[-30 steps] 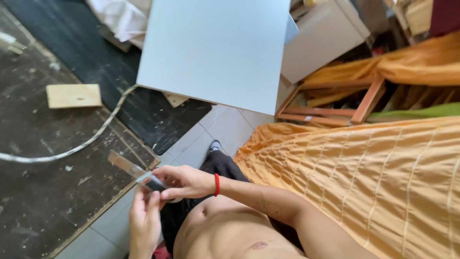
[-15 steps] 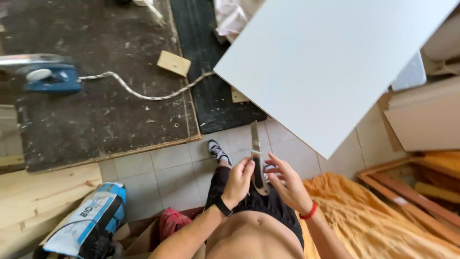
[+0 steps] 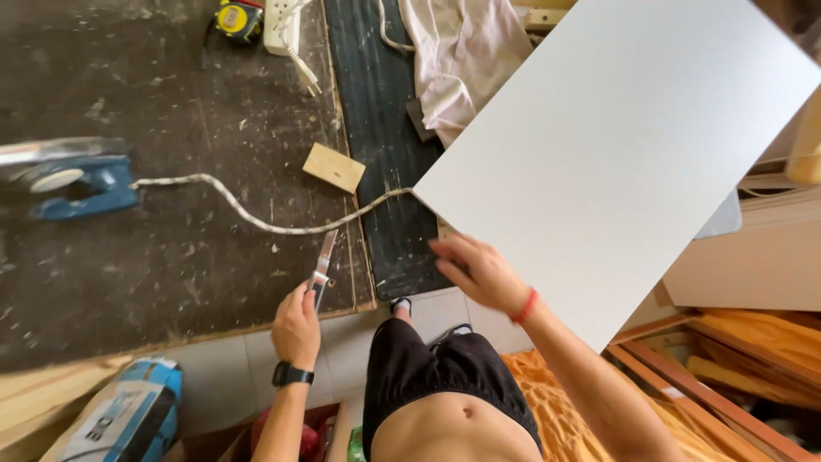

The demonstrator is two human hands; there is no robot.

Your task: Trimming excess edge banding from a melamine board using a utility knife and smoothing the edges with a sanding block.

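The left hand (image 3: 297, 328) is closed in a fist around the handle of a knife (image 3: 322, 267), fingers wrapped tight on it, with a black watch (image 3: 292, 375) on the wrist below. The thin metal blade sticks up and away from the knuckles, its tip reaching toward a pale cord (image 3: 256, 218) that snakes across the dark, dusty floor (image 3: 171, 257) just beyond the blade.

The right hand (image 3: 479, 272) is open, fingers spread apart and a little blurred. It sits at the lower left edge of a big white board (image 3: 624, 145) — whether the fingertips touch that edge or hang just short of it cannot be told. A red band (image 3: 525, 306) circles that wrist. The board lies tilted, stretching up and to the right from the fingers, and the cord runs to its near corner.

Above the left hand's fingers, past the cord, lies a small wooden block (image 3: 333, 167). Far off to the left of that hand, at the cord's other end, sits a blue power tool (image 3: 73, 184). Further up are a yellow tape measure (image 3: 238, 19) and a white power strip (image 3: 282, 24), and a crumpled pale cloth (image 3: 466, 60) lies beside the board's upper edge. Under the right forearm is orange fabric (image 3: 564, 411); below the left wrist — near the frame's corner — a blue and white bag (image 3: 120, 415).
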